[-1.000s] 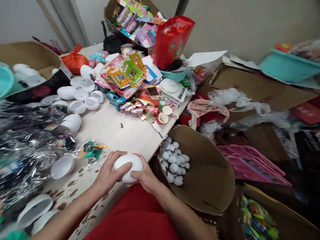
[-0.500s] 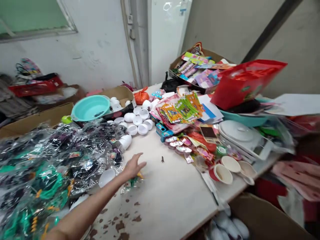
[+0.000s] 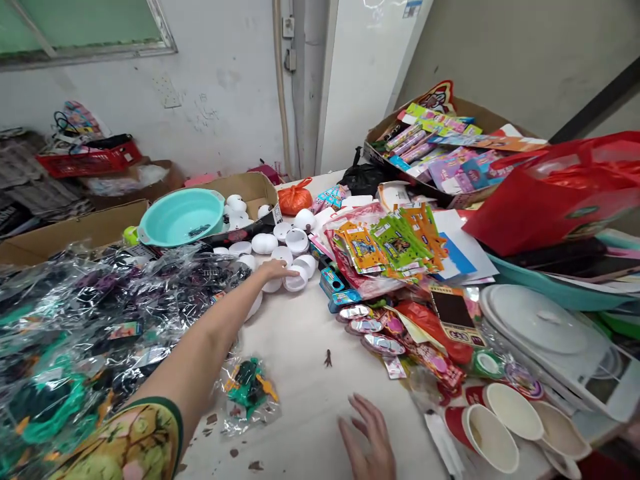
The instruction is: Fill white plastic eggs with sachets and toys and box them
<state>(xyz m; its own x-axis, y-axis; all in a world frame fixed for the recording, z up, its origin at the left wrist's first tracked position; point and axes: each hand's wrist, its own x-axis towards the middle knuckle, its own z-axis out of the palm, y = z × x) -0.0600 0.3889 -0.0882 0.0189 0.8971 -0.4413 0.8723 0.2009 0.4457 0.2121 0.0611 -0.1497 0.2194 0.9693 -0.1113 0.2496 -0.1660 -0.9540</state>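
White plastic half-shell (image 3: 297, 281) was touched at its L edge by the L hand (image 3: 274, 269), w/ that arm stretched fwd over the table (image 3: 300, 347). Its hollow was turned up & toward the camera; its outline was seen as roughly round, so the long axis couldn't be told. Whether it was pinched or merely touched by the L fingers couldn't be told either. It was located at the near side of a cluster of white shells (image 3: 264, 243), just L of a blue box (image 3: 337, 287). From the R hand (image 3: 369, 437) it was set well apart, farther fwd & to the L. R hand was seen empty, fingers spread & slightly bent. Btwn the hands, a small dark pc. (image 3: 328, 359) was seen on the table; a bagged green toy (image 3: 249, 387) was seen near the L forearm.
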